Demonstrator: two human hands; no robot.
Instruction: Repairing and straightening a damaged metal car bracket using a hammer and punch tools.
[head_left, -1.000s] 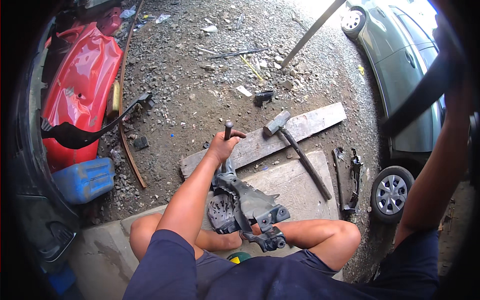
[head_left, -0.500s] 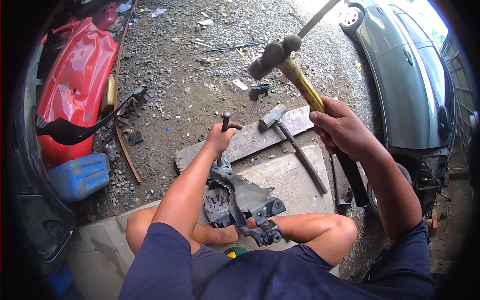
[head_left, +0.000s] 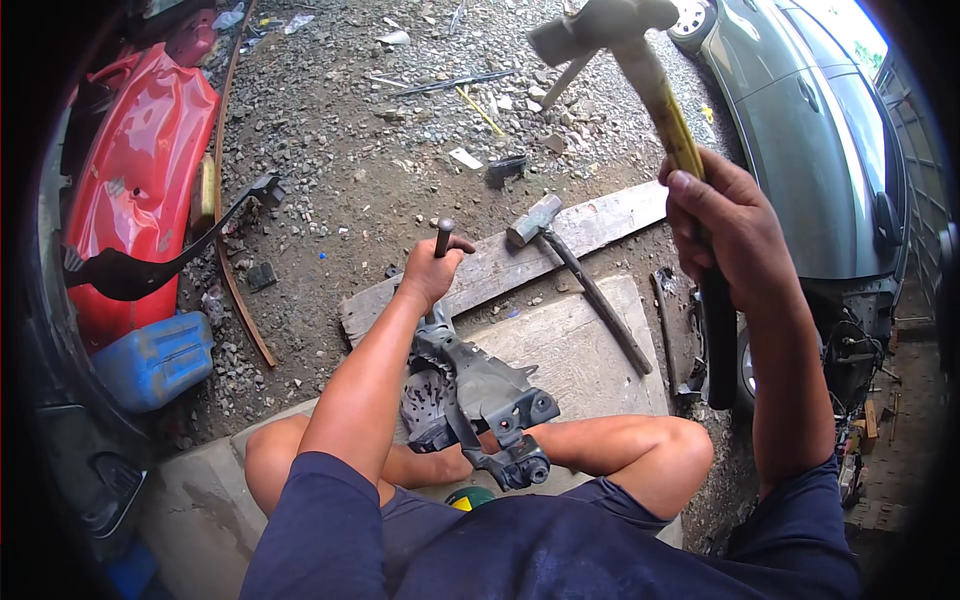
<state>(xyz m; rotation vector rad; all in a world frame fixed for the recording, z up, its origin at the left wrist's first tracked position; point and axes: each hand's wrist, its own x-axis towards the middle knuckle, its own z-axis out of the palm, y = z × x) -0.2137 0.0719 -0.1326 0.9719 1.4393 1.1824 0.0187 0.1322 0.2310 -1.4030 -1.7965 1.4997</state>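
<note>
My left hand (head_left: pixel 428 275) is closed around an upright steel punch (head_left: pixel 444 236), whose round head sticks out above the fist. Its lower end is hidden behind the hand and the part below. Beneath it, a grey metal car bracket (head_left: pixel 490 385) with bushings and bolt holes lies between my bent legs. Raised high on the right, my right hand (head_left: pixel 728 225) grips a ball-peen hammer (head_left: pixel 668 115) by its yellow and black handle. The hammer head is well above and apart from the punch.
A small sledgehammer (head_left: pixel 598 300) rests across a wooden plank (head_left: pixel 590 232) and a concrete slab (head_left: pixel 620 345). Leftward lie a dented red body panel (head_left: pixel 150 170) and a blue plastic jug (head_left: pixel 155 362). A grey-green car (head_left: pixel 805 150) stands at right. Gravel (head_left: pixel 340 100) spreads beyond.
My right hand has lifted the hammer higher and slightly to the right. My left hand keeps hold of the punch over the bracket. The view has shifted slightly.
</note>
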